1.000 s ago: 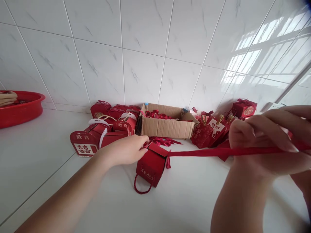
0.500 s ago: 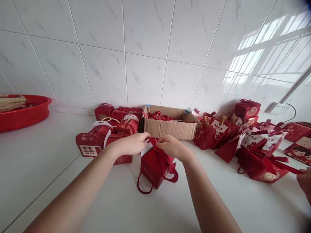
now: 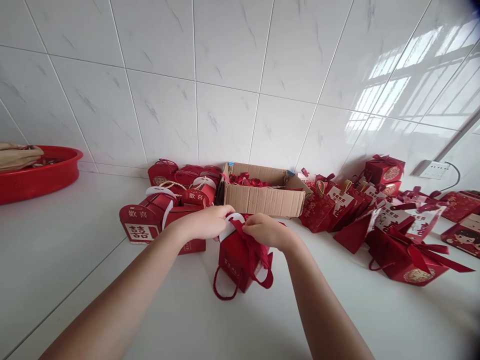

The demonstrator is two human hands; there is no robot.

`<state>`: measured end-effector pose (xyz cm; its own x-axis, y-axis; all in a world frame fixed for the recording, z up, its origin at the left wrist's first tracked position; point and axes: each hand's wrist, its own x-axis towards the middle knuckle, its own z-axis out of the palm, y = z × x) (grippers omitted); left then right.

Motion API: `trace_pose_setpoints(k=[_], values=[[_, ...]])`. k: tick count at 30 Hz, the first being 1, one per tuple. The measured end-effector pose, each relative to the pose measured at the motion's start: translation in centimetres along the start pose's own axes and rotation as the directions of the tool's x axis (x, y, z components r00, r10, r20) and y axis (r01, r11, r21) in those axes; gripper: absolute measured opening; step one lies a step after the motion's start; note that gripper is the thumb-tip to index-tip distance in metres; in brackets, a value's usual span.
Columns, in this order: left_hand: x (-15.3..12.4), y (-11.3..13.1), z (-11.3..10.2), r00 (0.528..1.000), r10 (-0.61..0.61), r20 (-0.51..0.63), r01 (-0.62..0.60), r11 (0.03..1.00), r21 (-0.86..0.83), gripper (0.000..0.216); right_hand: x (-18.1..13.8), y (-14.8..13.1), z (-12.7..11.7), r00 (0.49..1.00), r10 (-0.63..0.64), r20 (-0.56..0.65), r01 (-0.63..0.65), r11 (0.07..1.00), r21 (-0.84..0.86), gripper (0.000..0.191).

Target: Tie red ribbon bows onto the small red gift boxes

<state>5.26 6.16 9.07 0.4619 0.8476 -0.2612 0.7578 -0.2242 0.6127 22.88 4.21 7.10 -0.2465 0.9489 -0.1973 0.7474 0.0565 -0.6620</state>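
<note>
A red gift box (image 3: 234,260) stands on the white surface in front of me, its top flaps partly raised and their white inner side showing. A twisted red cord handle loops down at its front left. My right hand (image 3: 262,230) pinches a dark red ribbon (image 3: 255,252) that hangs over the box's right side. At the box's upper left, my left hand (image 3: 213,221) is closed at the edge of the white-lined flap (image 3: 231,225), its fingertips partly hidden behind it.
Behind the box stands an open cardboard carton (image 3: 262,200) holding red ribbon-like pieces. Several red gift boxes (image 3: 140,222) crowd the left, and more ribboned boxes (image 3: 408,257) fill the right. At far left, another person's hand (image 3: 18,156) rests over a red basin (image 3: 41,182).
My right hand has drawn the ribbon slightly, baring more of the white flap. The other person's hand at the far right has let go of a ribbon end and left view.
</note>
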Motion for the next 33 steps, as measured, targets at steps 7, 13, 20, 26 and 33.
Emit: trace_pose_setpoints(k=[7,13,20,26,33], values=[[-0.3,0.4,0.1,1.000,-0.006,0.008,0.007,1.000,-0.009,0.046,0.4,0.1,0.5,0.998,-0.070,0.006,0.070,0.998,-0.011,0.020],[-0.6,0.5,0.1,1.000,-0.019,0.004,0.019,1.000,0.015,0.049,0.5,0.2,0.6,0.992,-0.127,0.000,0.127,0.991,-0.033,0.019],[-0.8,0.9,0.1,1.000,-0.019,0.013,0.019,0.999,0.041,0.052,0.8,0.2,0.7,0.988,-0.152,0.003,0.152,0.987,-0.052,0.018],[-0.9,0.7,0.2,1.000,0.000,0.016,-0.001,0.999,0.032,0.048,0.7,0.0,0.8,0.987,-0.159,-0.034,0.158,0.987,-0.015,0.019],[-0.8,0.5,0.3,0.999,-0.028,-0.040,0.030,0.998,0.046,0.030,0.8,0.2,0.9,0.976,-0.204,-0.076,0.205,0.979,0.005,0.027]])
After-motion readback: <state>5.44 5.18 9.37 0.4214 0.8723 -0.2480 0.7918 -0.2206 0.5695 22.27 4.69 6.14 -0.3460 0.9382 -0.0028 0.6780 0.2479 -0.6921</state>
